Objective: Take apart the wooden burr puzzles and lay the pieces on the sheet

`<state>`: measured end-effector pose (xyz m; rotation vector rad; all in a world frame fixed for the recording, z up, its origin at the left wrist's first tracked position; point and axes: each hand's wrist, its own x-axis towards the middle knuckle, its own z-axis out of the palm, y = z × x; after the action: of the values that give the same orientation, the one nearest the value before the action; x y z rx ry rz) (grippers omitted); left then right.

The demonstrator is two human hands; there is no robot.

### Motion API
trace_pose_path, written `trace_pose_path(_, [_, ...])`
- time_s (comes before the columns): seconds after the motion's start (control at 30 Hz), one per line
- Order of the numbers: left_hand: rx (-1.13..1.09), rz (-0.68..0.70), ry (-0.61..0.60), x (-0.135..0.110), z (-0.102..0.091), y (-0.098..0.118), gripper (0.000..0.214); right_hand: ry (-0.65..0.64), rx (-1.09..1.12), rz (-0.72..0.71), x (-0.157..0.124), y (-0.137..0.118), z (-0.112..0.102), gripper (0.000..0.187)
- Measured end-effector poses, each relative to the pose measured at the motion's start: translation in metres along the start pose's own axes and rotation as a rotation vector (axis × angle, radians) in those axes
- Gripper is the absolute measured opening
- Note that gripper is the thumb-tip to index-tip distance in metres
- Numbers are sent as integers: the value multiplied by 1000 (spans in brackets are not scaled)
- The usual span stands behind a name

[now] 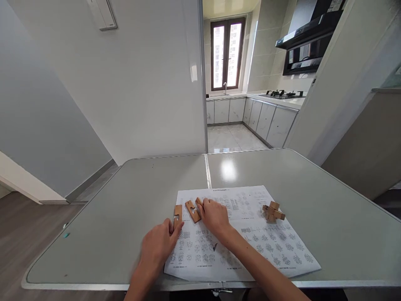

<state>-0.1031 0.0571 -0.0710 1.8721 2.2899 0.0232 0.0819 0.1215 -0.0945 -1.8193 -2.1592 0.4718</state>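
Observation:
A large sheet of printed paper (pixel 250 251) with many small diagrams lies near the front of the table. My left hand (pixel 159 242) is at its left edge, thumb and fingers closed on the lower end of a notched wooden puzzle piece (pixel 178 212). Right of that lies a second notched wooden piece (pixel 192 211), touched by neither hand. My right hand (pixel 214 215) has its fingers on a third wooden piece (pixel 198 201), which they partly cover. An assembled wooden burr puzzle (pixel 273 212) sits on the paper's right side.
The grey folding table (pixel 150 184) has a metal rim and a seam down its middle. Small teal bits (pixel 66 235) lie by its left edge. Beyond it are a white wall (pixel 150 83) and a kitchen with counters (pixel 266 119), a gas stove (pixel 283 94) and a window.

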Motion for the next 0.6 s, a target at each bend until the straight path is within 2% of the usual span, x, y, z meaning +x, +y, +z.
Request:
trace_pose_path(0.07, [-55,6,3,-5,-5,1,42,8,-14,-5,-1,-1,-1,27])
trace_pose_path(0.13, [-206,75,34,-13,-11,7,35,17,-22,-3,-2,-1,-2,26])
trace_pose_path(0.23, [-637,241,40,-32,-20,23,39,31,-25,5,-6,1,-4,24])
trace_pose_path(0.33, [-1049,324,-82,-53,-27,43,48,41,-19,3,-14,6,-7,18])
trace_pose_path(0.47, [-1417,348,-233,-70,-29,64,47,55,3,-11,-39,29,-17,14])
trace_pose_path(0.6, [-1720,301,-386,-81,-30,78,47,262,164,-61,-73,74,-39,19])
